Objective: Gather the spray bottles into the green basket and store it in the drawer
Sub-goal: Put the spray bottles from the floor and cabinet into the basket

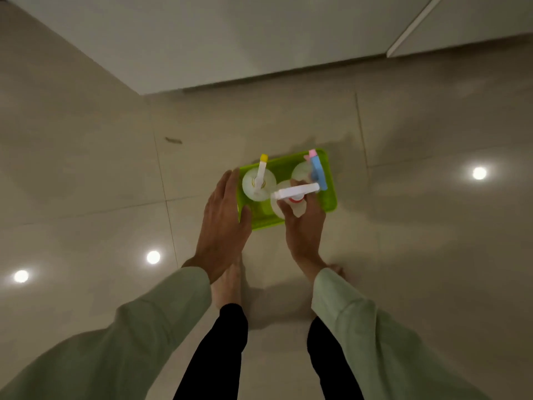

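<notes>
The green basket (pixel 328 197) sits on the tiled floor (pixel 403 241), just in front of the person's bare feet. Three spray bottles stand upright inside it. The bottle with the yellow nozzle (pixel 259 183) occupies the basket's left end, close to its far left corner. The bottle with the blue and pink trigger head (pixel 317 171) stands at the far right corner. The bottle with the white trigger head (pixel 294 194) stands at the near edge, between the other two and touching or nearly touching both.

The right hand (pixel 302 229) is closed around the neck and body of the white-headed bottle, fingers wrapped below the red collar. The left hand (pixel 223 215) is flat with fingers extended together, pressed against the outside of the basket's left wall, thumb at the near left corner; it grips nothing.

Both forearms wear pale green sleeves (pixel 360 327). Dark trouser legs (pixel 225 342) show below. Pale cabinet fronts (pixel 230 39) run along the far edge of the floor. Three ceiling lights reflect in the tiles.
</notes>
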Available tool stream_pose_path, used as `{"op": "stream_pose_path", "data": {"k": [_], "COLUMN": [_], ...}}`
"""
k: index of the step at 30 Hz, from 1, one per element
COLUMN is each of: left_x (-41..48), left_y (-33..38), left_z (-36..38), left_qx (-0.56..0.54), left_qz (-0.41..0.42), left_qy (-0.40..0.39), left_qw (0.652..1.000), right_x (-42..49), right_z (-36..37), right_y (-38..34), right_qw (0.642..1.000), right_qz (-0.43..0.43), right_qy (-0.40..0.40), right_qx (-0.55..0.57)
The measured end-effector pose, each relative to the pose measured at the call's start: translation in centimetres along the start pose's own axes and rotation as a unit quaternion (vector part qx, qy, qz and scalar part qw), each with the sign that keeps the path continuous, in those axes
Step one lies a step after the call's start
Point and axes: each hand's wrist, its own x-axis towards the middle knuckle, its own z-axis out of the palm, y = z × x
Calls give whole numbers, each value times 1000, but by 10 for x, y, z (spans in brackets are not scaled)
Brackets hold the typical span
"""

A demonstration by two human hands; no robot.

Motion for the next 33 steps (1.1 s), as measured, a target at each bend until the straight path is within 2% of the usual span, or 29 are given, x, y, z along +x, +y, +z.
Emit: {"op": "stream_pose_path", "data": {"k": [6, 13, 18, 21, 24, 26, 28, 33], "left_x": [16, 21, 18, 19, 30, 39, 48, 64], "left_y": [-32, -43, -38, -26, -14, -7, -2, -5], "left_z": [30, 47, 41, 31, 25, 25, 27, 38], "left_qx": [-7, -24, -29, -42, -39, -17, 14, 122], "left_qz": [9, 3, -4, -4, -26, -22, -24, -51], "left_qy": [-4, 1, 15, 48, 74, 77, 67, 47], "left_qw": [1000, 1000, 999, 998, 996, 997, 997, 990], "right_x": [9, 13, 3, -10, -2, 14, 36, 85], "right_z": [26, 29, 11, -17, -45, -58, -65, -58], "right_y": [54, 77, 70, 50, 23, 5, -10, -15], "right_qw": [999, 995, 992, 989, 981, 974, 970, 928], "right_qz": [-25, -48, 7, -2, -69, -103, -109, -85], "right_qy": [19, -3, -34, 7, 78, 89, 49, -135], "right_qx": [-37, -89, -120, -151, -165, -179, -214, -337]}}
